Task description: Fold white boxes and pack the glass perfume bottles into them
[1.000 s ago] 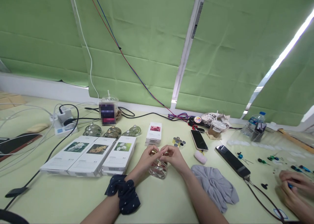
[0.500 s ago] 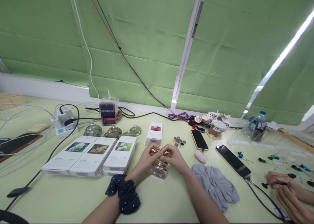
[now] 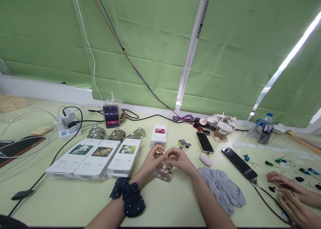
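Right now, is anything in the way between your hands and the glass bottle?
Nothing visible. Both hands are at the bottle: the left hand pinches a gold cap, and the right hand has its fingers at the top. The boxes and grey cloth lie off to either side.

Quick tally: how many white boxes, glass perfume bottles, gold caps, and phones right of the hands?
White boxes: 4
Glass perfume bottles: 4, one between left hand and right hand
Gold cap: 1, pinched by the left hand
Phones: 2
Total: 11
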Demonstrator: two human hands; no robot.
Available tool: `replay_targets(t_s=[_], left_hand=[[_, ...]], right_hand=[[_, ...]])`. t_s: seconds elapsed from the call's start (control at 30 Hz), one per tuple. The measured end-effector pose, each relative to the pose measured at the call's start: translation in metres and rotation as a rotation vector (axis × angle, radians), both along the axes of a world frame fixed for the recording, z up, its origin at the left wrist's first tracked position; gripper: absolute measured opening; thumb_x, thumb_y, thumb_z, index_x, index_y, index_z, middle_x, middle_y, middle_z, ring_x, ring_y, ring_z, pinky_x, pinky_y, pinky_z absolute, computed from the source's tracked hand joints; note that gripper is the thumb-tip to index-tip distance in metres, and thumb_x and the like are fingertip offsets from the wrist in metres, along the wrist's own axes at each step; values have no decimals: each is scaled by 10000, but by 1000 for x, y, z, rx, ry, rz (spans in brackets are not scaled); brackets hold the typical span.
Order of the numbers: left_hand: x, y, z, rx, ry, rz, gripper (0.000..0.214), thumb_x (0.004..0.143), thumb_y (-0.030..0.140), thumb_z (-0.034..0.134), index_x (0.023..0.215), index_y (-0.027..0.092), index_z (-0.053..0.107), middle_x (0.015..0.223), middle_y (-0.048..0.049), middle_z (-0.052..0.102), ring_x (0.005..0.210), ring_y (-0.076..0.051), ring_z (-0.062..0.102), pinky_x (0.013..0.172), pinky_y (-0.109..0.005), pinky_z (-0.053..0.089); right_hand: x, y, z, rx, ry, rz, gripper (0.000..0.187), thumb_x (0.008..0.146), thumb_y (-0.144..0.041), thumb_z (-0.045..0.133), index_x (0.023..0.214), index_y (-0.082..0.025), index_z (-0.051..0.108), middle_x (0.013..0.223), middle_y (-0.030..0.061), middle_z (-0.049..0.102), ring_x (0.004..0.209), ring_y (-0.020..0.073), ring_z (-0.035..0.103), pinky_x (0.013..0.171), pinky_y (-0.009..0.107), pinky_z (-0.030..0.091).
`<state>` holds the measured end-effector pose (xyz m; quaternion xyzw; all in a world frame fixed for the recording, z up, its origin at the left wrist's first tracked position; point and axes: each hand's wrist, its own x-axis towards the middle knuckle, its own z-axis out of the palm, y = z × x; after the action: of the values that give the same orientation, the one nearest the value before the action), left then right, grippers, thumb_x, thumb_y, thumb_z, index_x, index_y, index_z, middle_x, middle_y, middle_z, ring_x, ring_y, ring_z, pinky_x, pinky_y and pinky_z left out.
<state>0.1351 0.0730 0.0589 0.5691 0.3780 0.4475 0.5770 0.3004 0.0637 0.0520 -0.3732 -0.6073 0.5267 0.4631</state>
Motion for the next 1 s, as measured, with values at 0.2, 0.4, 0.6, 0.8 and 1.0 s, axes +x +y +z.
replay_targets(t_s=[0.2, 0.4, 0.6, 0.8, 1.0], left_hand=[[-2, 7, -7, 258, 86, 55, 172, 757, 366, 652, 745, 195, 640, 933, -45, 537, 918, -187, 563, 784, -269, 454], [-1, 11, -14, 271, 91, 46, 170, 789, 368, 623, 790, 199, 645, 986, -51, 491, 953, -191, 554, 774, -264, 469], [-1, 10, -13, 263, 81, 59, 167, 772, 362, 632, 792, 196, 625, 1010, -47, 496, 956, -191, 554, 774, -272, 471], [-1, 9, -10, 284, 98, 76, 156, 769, 345, 622, 801, 193, 612, 985, -46, 527, 970, -203, 559, 787, -291, 469], [1, 5, -7, 209, 30, 263, 234, 848, 263, 462, 1075, 247, 518, 1047, -56, 567, 976, -203, 569, 829, -348, 477]], right_hand=[[-2, 3, -5, 1, 28, -29, 259, 620, -277, 797, 843, -185, 700, 865, 25, 674, 800, 167, 613, 729, 298, 482], [-2, 5, -9, 2, 46, -52, 279, 616, -274, 803, 857, -185, 694, 863, 24, 673, 799, 164, 614, 718, 291, 479], [-2, 5, -10, 28, 38, -53, 300, 626, -263, 800, 879, -186, 657, 894, 26, 648, 863, 170, 597, 706, 274, 470], [0, 8, -15, 48, 32, -36, 327, 623, -282, 810, 889, -188, 646, 889, 25, 636, 848, 168, 591, 686, 274, 470], [3, 4, -6, 68, 36, -9, 396, 652, -301, 806, 991, -215, 621, 1010, 46, 628, 938, 183, 586, 769, 304, 488]])
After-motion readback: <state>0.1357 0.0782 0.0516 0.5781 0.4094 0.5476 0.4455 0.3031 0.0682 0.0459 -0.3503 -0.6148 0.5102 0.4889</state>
